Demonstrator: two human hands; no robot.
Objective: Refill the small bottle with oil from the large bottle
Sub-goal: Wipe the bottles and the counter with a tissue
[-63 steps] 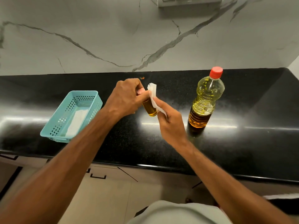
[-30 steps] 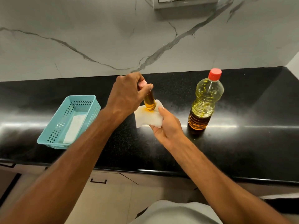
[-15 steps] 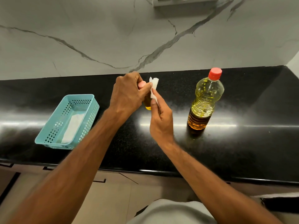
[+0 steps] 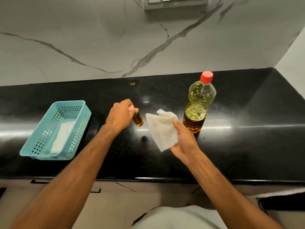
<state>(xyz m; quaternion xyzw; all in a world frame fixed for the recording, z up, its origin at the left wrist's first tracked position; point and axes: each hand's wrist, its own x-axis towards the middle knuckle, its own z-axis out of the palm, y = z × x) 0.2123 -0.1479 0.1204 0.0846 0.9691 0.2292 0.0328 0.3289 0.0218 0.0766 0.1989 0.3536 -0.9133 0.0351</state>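
My left hand point(image 4: 121, 115) grips the top of the small bottle point(image 4: 138, 120), which holds amber oil and hangs just above the black counter point(image 4: 239, 146); its cap is hidden under my fingers. To its right my right hand point(image 4: 184, 141) holds a white tissue point(image 4: 162, 131), spread open and apart from the small bottle. The large oil bottle point(image 4: 198, 104) stands upright on the counter behind my right hand, its red cap point(image 4: 206, 77) on and oil filling most of it.
A teal plastic basket point(image 4: 41, 142) with a folded white tissue inside sits at the left of the counter. A marble wall rises behind, with a switch panel point(image 4: 175, 2) at the top. The counter's front edge runs below my forearms.
My right hand has pulled the tissue off the small bottle and moved it down to the right, unfolded. My left hand has lowered the small bottle toward the counter.
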